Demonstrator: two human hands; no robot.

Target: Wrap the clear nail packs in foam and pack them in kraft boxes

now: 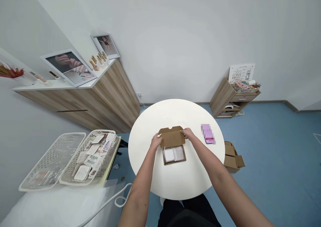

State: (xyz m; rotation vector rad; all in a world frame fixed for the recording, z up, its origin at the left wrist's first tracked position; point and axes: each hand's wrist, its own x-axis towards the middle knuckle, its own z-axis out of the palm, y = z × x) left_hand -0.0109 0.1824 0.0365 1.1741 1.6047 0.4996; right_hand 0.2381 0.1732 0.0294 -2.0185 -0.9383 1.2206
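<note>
A round white table [175, 185] carries an open cardboard box [175, 162] near its middle, the brown lid [172, 139] raised along the far side. The left hand [156, 141] is partly closed, fingers curled to pinch the lid's left edge, while the right hand [187, 132], also partly closed, holds the lid near its far right corner. A pixelated purple item [208, 133] lies on the table well to the box's right, and small white packets [174, 154] sit side by side inside the box.
</note>
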